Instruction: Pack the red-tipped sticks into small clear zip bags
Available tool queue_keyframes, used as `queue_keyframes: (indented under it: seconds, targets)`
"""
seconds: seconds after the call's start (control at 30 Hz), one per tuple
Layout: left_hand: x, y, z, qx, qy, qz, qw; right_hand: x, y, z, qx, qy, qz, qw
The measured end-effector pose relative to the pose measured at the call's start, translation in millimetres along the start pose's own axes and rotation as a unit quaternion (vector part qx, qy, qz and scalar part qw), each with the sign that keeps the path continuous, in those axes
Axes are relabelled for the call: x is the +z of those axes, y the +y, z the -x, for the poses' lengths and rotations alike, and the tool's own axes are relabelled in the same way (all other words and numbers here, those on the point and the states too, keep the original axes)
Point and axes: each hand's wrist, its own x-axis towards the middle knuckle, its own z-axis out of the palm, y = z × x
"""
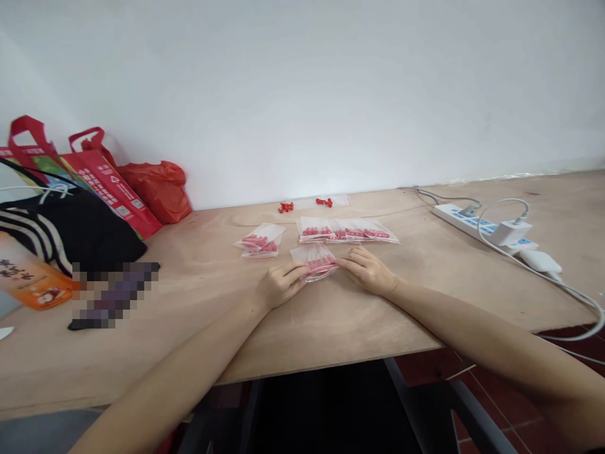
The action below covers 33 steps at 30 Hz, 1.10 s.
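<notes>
Between my hands is a small clear plastic bag (pixel 317 260) with several small red pieces in a row inside it. My left hand (pixel 282 282) pinches its left lower edge. At its right edge, the fingers of my right hand (pixel 366 270) are closed on the bag too. Just beyond lies an overlapping row of similar filled bags (pixel 347 231). A smaller pile of filled bags (pixel 261 241) lies to the left. Farther back are loose red pieces (pixel 285 207) and a flat clear bag (pixel 305 202) with more red pieces (pixel 324 202) on it.
A white power strip (pixel 482 226) with a plugged-in charger (pixel 510 232) and cables lies at the right. Red shopping bags (pixel 111 183), a black striped bag (pixel 89 230) and an orange packet (pixel 40 277) crowd the left. The wooden table (pixel 331 334) ends at a front edge near me.
</notes>
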Motion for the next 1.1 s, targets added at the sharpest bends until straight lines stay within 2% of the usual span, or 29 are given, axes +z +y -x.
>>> queue_keyframes:
  seconds: [0.1, 0.33, 0.6, 0.7, 0.77, 0.9, 1.1]
  targets:
    - [-2.2, 3, 0, 0.028, 0.024, -0.057, 0.998, -1, -1, -2, 0.02, -0.013, 0.031, 0.999]
    - [-5.1, 0, 0, 0.073, 0.042, -0.072, 0.994, -3, 1, -4, -0.002, -0.029, 0.12, 0.992]
    - [-2.8, -4, 3, 0.069, 0.033, -0.043, 0.996, -7, 4, -1, -0.037, -0.029, 0.144, 0.988]
    - [-0.7, -4, 2, 0.038, 0.035, -0.028, 0.998, -8, 0, -5, -0.017, -0.018, 0.133, 0.991]
    - [1.8, -4, 1, 0.019, 0.035, -0.018, 0.999, -4, -5, -10, -0.004, -0.01, 0.119, 0.993]
    - [7.2, -4, 0, 0.013, 0.017, -0.017, 1.0, 11, -19, -24, -0.023, -0.003, 0.09, 0.996]
    - [8.8, -4, -1, 0.016, 0.004, -0.028, 0.999, 24, -25, -35, -0.05, 0.014, 0.107, 0.993]
